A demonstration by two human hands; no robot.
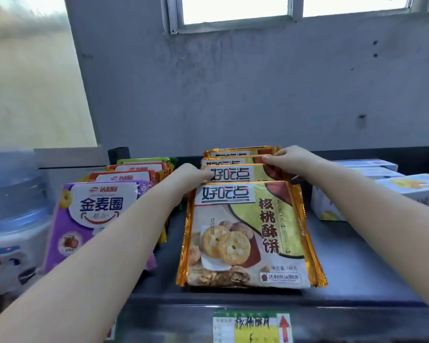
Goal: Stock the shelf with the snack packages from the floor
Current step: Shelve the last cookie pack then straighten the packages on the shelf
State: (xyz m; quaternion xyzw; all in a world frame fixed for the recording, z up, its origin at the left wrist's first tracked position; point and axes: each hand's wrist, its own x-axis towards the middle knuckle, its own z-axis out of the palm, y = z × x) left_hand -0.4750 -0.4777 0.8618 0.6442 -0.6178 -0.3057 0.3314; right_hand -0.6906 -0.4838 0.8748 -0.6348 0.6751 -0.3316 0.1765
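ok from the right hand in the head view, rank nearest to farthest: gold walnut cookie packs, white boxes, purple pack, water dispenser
From the right hand:
1. Gold walnut cookie packs, touched at their tops, centre.
2. White boxes, just right.
3. Purple pack, left row.
4. Water dispenser, far left, off the shelf.

Rear orange-edged foil cookie packages (240, 158): only top strips show behind the front pack; the rearmost print is unreadable beside the gripping right hand (286, 157).
Left hand (187, 173): fingertips hidden behind the second package's top edge; grip form cannot be told.
Purple foil snack bag (97, 219): lower right covered by the left forearm.
Yellow-green shelf price label (252, 326): blurred, cut by the bottom edge.
Blue translucent water bottle (13, 194): blurred, cut at the left edge.
White cartons (406, 191), right of the grip: print illegible, cropped.
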